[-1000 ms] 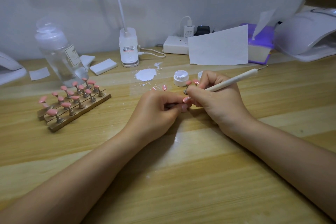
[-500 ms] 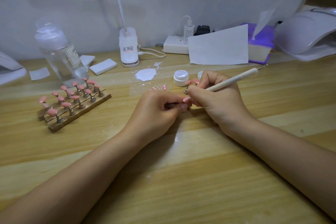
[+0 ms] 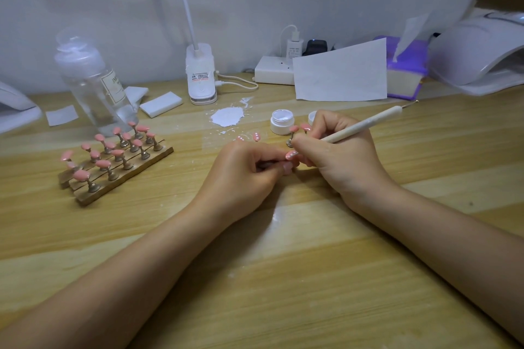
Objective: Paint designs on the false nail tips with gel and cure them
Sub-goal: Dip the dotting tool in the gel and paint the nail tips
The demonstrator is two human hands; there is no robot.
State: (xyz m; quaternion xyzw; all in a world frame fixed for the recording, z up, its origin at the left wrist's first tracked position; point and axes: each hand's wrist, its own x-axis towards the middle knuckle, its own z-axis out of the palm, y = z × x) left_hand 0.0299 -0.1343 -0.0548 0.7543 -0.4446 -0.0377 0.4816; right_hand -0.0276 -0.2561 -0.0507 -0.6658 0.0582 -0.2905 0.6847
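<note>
Plainly the nail tip (image 3: 291, 155) being painted is tiny, light, stiff and glossy, likely slippery with wet gel on it, so it is best held by its stand, never by the painted face. It sits at table (image 3: 283, 278) centre, between the two hands. The left hand (image 3: 243, 176) has its fingers curled, pinching that stand. The right hand (image 3: 337, 159), at 3 o'clock of the tip, grips the dotting pen (image 3: 360, 127). Nothing has visibly shifted since the earlier frames.
</note>
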